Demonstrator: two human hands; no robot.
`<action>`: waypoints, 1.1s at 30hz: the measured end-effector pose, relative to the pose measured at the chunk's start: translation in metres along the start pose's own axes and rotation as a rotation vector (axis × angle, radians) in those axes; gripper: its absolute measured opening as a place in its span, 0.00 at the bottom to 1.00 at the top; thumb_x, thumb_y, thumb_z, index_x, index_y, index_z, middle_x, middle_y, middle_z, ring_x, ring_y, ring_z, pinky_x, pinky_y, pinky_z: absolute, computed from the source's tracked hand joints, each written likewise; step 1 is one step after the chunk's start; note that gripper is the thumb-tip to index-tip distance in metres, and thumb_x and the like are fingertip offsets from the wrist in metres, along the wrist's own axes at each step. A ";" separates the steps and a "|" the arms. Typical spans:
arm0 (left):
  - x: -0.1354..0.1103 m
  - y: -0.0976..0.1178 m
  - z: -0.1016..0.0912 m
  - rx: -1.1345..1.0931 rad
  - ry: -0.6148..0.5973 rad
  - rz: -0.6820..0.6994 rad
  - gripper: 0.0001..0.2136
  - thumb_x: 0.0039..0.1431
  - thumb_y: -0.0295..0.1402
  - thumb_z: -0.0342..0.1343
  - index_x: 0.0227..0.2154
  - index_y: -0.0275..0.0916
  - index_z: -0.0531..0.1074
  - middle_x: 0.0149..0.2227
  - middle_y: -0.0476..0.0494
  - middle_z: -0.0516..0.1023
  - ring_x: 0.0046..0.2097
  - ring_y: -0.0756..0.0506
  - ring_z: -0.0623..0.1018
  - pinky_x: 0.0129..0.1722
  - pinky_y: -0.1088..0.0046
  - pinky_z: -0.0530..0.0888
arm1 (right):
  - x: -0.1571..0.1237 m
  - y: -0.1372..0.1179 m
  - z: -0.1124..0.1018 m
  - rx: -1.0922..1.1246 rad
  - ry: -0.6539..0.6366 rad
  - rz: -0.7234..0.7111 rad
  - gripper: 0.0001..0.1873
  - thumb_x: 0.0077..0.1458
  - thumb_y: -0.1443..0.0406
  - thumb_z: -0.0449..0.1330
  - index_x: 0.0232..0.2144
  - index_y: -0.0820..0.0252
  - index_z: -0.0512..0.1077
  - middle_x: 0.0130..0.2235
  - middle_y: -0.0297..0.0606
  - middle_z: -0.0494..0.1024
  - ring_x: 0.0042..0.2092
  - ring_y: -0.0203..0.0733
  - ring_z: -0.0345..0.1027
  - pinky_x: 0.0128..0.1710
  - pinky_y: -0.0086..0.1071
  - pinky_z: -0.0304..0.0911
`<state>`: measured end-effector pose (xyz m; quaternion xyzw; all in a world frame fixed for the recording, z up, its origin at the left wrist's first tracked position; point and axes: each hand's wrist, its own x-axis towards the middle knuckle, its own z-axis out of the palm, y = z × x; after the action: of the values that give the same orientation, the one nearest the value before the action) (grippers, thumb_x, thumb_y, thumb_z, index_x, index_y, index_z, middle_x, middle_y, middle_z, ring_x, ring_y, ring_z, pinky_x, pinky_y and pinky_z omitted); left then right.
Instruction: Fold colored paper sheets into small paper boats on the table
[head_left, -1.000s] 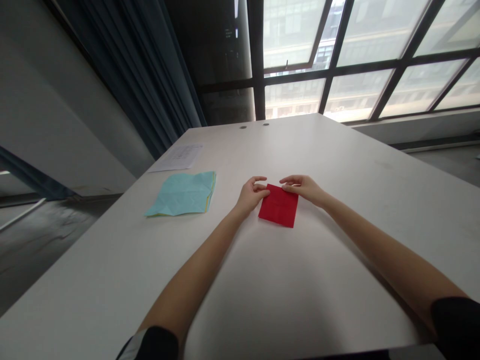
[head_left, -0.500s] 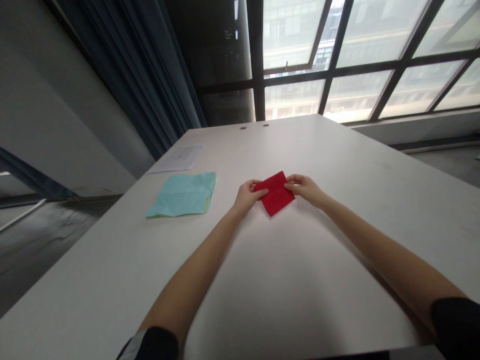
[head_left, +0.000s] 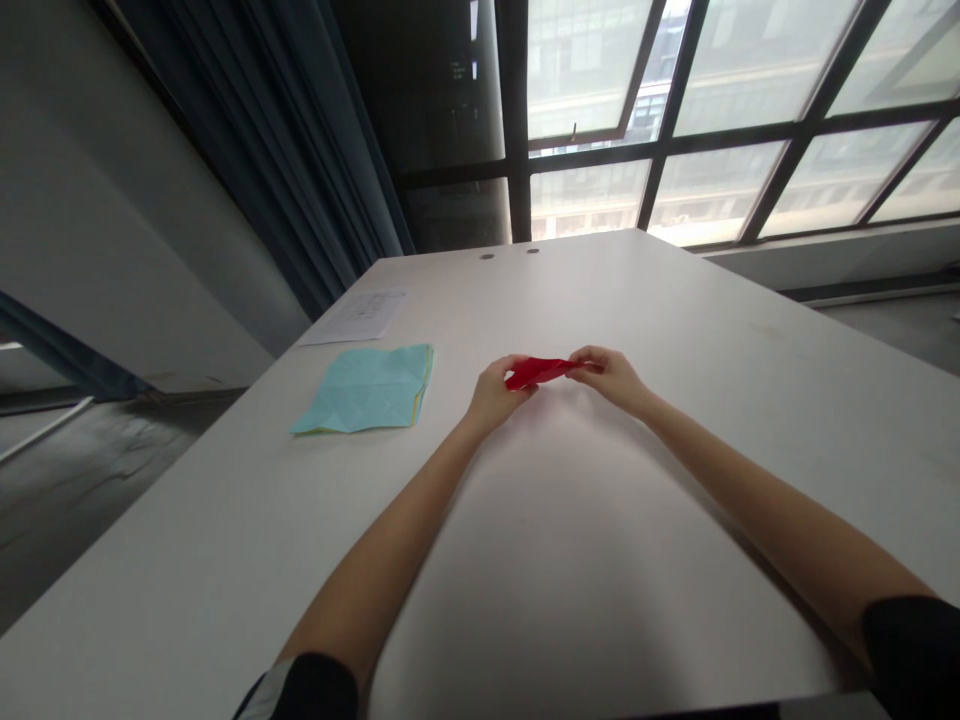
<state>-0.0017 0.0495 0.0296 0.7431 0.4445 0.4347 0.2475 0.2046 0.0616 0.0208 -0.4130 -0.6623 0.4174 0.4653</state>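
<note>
A small folded piece of red paper (head_left: 541, 371) is held between both hands over the white table, tipped so that it shows nearly edge-on. My left hand (head_left: 500, 392) pinches its left end, fingers above and thumb beneath. At the right end, my right hand (head_left: 609, 378) grips the paper between thumb and fingers. A faint reddish tint and shadow lie on the tabletop below it. To the left of my left hand lies a stack of creased light blue paper (head_left: 367, 388) with a yellow edge showing.
The white table (head_left: 585, 560) stretches away toward the large window (head_left: 589, 195). A printed white sheet (head_left: 358, 317) lies near its left edge, beyond the blue paper. Two round grommets (head_left: 487, 257) sit at the far end. A dark blue curtain (head_left: 300, 150) hangs at the left.
The red paper has turned from showing its flat face to showing nearly its edge. Both hands keep hold of it and have rotated slightly. The blue paper has not moved.
</note>
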 end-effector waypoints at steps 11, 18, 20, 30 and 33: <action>0.001 -0.018 0.002 0.101 0.036 -0.024 0.11 0.45 0.25 0.55 0.34 0.38 0.72 0.34 0.47 0.76 0.34 0.48 0.74 0.36 0.72 0.70 | 0.000 0.001 0.000 0.041 0.004 0.051 0.14 0.40 0.60 0.63 0.31 0.60 0.69 0.30 0.37 0.76 0.35 0.42 0.71 0.38 0.38 0.65; 0.001 -0.017 0.004 0.086 0.042 -0.066 0.09 0.46 0.25 0.53 0.31 0.38 0.73 0.30 0.49 0.77 0.31 0.49 0.73 0.32 0.74 0.70 | -0.002 0.004 0.001 -0.046 0.110 -0.034 0.25 0.41 0.60 0.63 0.43 0.55 0.64 0.43 0.39 0.71 0.29 0.34 0.69 0.30 0.32 0.66; 0.001 -0.018 0.005 0.073 0.045 -0.070 0.09 0.45 0.25 0.53 0.32 0.38 0.73 0.30 0.49 0.77 0.31 0.49 0.73 0.32 0.74 0.71 | -0.001 0.007 0.001 -0.128 0.123 -0.088 0.21 0.41 0.60 0.62 0.40 0.56 0.65 0.43 0.39 0.70 0.28 0.33 0.68 0.27 0.30 0.65; -0.001 -0.015 0.008 -0.033 -0.037 -0.036 0.06 0.45 0.29 0.56 0.29 0.37 0.73 0.29 0.49 0.76 0.31 0.50 0.73 0.32 0.74 0.70 | -0.006 -0.004 0.006 -0.640 -0.032 -0.309 0.09 0.47 0.63 0.58 0.33 0.60 0.72 0.31 0.37 0.75 0.32 0.39 0.66 0.32 0.31 0.59; -0.002 -0.011 0.007 -0.104 -0.078 -0.048 0.07 0.44 0.32 0.58 0.29 0.37 0.73 0.29 0.48 0.76 0.32 0.49 0.74 0.30 0.75 0.70 | -0.008 -0.010 0.008 -0.718 -0.077 -0.345 0.08 0.48 0.62 0.57 0.30 0.60 0.72 0.27 0.36 0.74 0.30 0.39 0.65 0.32 0.31 0.57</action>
<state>-0.0007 0.0529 0.0171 0.7346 0.4291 0.4220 0.3133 0.1970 0.0499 0.0268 -0.4160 -0.8428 0.0902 0.3293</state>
